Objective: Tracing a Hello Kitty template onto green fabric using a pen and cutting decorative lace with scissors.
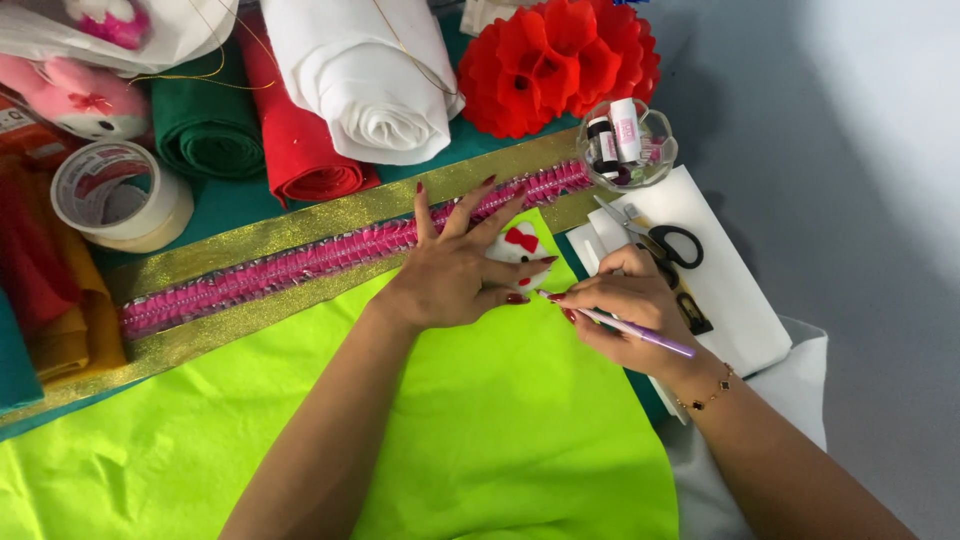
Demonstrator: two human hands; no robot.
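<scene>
My left hand (455,265) lies flat with fingers spread, pressing a small white shape with a red bow (522,243) onto the lime-green felt sheet (480,430). My right hand (625,305) grips a thin purple pencil (650,338), its tip at the lower edge of the white shape. Both hands meet near the sheet's upper right corner, just below a gold band with pink pleated trim (300,262).
Rolls of white (365,75), red (300,140) and green felt (205,120) lie at the back, next to red paper flowers (560,60). A tape roll (120,195) sits left. A glass bowl (627,145) and black scissors (665,240) lie on white felt at right.
</scene>
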